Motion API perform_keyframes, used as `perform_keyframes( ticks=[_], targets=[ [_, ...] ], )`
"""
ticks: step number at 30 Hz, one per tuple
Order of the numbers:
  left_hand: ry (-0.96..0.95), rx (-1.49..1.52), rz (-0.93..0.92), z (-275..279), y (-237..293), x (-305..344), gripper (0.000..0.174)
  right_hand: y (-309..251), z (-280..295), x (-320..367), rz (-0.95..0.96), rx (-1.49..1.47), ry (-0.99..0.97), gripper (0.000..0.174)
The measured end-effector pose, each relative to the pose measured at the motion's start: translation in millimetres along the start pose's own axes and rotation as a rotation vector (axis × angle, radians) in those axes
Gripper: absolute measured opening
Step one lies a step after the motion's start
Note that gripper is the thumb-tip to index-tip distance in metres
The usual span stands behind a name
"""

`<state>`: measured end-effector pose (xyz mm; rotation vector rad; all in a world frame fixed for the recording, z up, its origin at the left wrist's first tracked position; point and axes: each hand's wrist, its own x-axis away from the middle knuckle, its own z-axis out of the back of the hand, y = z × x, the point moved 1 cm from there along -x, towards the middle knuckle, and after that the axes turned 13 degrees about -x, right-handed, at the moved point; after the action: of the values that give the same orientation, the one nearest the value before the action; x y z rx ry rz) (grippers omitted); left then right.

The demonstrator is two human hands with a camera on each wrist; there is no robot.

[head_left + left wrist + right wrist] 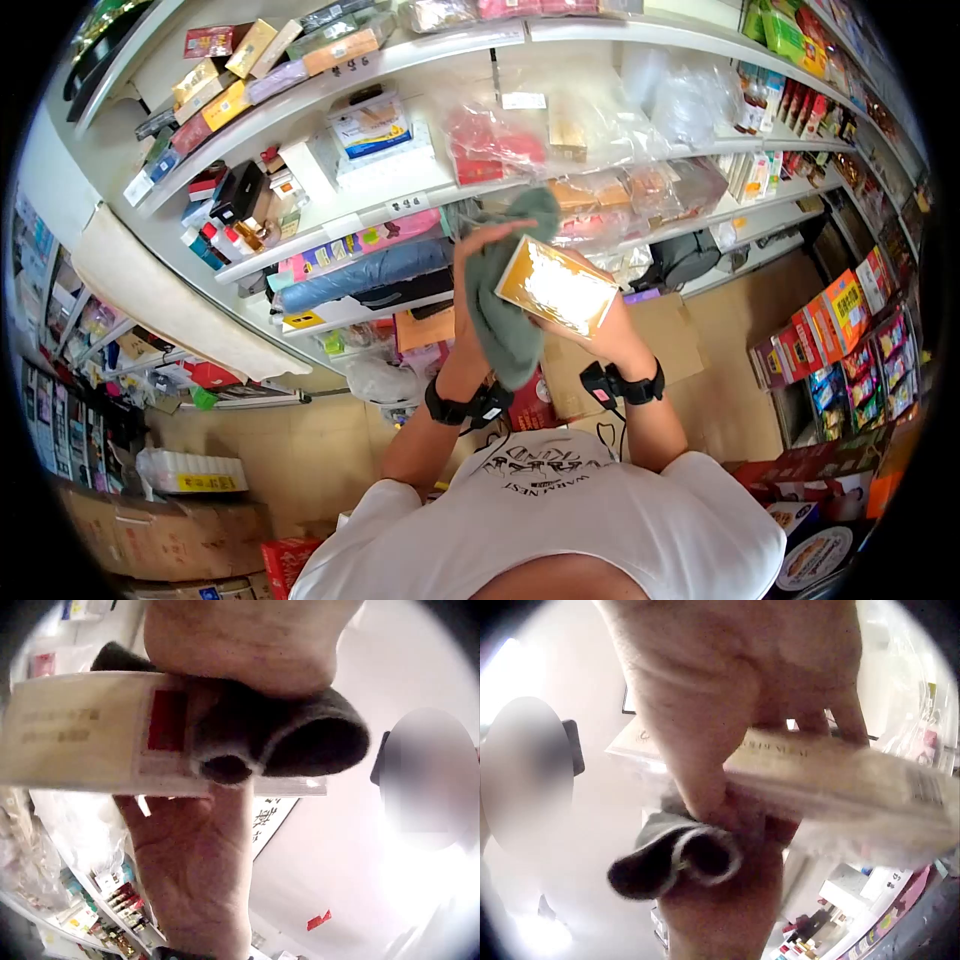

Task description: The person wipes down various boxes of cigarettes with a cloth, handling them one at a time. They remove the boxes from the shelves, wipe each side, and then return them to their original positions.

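Note:
In the head view my left hand point(472, 300) grips a grey-green cloth point(510, 335) that hangs in folds beside a flat box point(560, 288). My right hand point(622, 335) holds this box from its right side, and its gold-edged top shines with glare. The left wrist view has the dark folded cloth point(319, 746) under my left hand point(247, 645), overlapping the pale side of the box point(67, 731). Seen from the right wrist, the thumb of my right hand point(727, 682) lies along the box point(840, 776), and the rolled cloth point(671, 859) shows below it.
White shelves point(430, 50) curve around in front, stacked with small boxes and plastic-wrapped goods. A blue-and-white box point(372, 128) stands on the middle shelf. Packet racks point(860, 350) are at right, and cardboard cartons point(160, 530) sit on the floor at left.

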<state>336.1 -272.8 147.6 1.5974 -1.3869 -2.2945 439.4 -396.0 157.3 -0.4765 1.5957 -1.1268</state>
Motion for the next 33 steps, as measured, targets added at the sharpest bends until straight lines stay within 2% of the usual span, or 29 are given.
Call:
perform_keyframes(
  ticks=[2,3,5,6,7,9,10,11,13,17,19,21,22,23,24,25,27,28,29,31,33],
  targets=[
    [-0.121,0.145,-0.200,4,-2,3,0.053,-5,9,9,-0.205,0.012,-0.097,0.053],
    [-0.113,0.139,-0.203,11,4,5,0.053,-4,12,10,-0.202,0.012,-0.107,0.053],
    [-0.239,0.056,-0.079,29,18,5,0.051,-2,16,11,-0.180,0.082,-0.253,0.057],
    [-0.303,0.028,-0.215,36,20,3,0.058,3,18,12,-0.061,0.142,-0.285,0.052],
    [-0.300,0.024,-0.220,44,27,-1,0.058,2,19,11,-0.056,0.142,-0.289,0.052],
    [-0.491,-0.146,-0.241,57,60,-15,0.056,-3,18,8,-0.146,0.499,-0.257,0.041],
    [-0.611,-0.245,-0.256,63,73,-24,0.070,-11,13,4,-0.059,0.565,-0.214,0.035],
    [-0.609,-0.255,-0.258,63,85,-26,0.070,-13,11,2,-0.051,0.561,-0.219,0.035],
    [-0.721,-0.757,-0.079,58,97,-23,0.077,-14,8,-2,0.068,0.660,-0.194,0.037],
    [-0.570,-1.098,-0.145,61,82,-21,0.074,-18,0,-10,0.102,0.705,-0.146,0.045],
    [-0.515,-1.160,-0.220,67,78,-18,0.070,-13,-3,-15,0.153,0.672,-0.133,0.051],
    [-0.378,-1.191,-0.377,79,77,-13,0.064,-13,-7,-17,0.350,0.627,0.109,0.051],
    [-0.306,-1.223,-0.358,89,77,-11,0.055,-7,-7,-13,0.386,0.668,0.261,0.047],
    [-0.148,-1.215,-0.453,102,82,-16,0.058,-6,-4,-13,0.394,0.660,0.257,0.047],
    [-0.098,-1.217,-0.431,116,90,-25,0.053,-4,2,-13,0.385,0.603,0.394,0.043],
    [0.067,-1.195,-0.579,129,94,-36,0.051,-2,9,-12,0.370,0.545,0.530,0.039],
    [0.346,-1.200,-0.781,145,101,-65,0.059,12,18,-7,0.325,0.494,0.567,0.033],
    [0.427,-1.282,-0.838,153,107,-84,0.061,18,21,-5,0.243,0.353,0.572,0.031],
    [0.473,-1.292,-0.832,159,115,-104,0.060,25,22,-3,0.162,0.212,0.574,0.030],
    [0.524,-1.333,-0.872,167,117,-141,0.061,39,18,0,0.172,0.169,0.568,0.027],
    [0.506,-1.417,-0.878,179,108,-176,0.062,46,11,4,0.106,0.062,0.531,0.026]
  ],
)
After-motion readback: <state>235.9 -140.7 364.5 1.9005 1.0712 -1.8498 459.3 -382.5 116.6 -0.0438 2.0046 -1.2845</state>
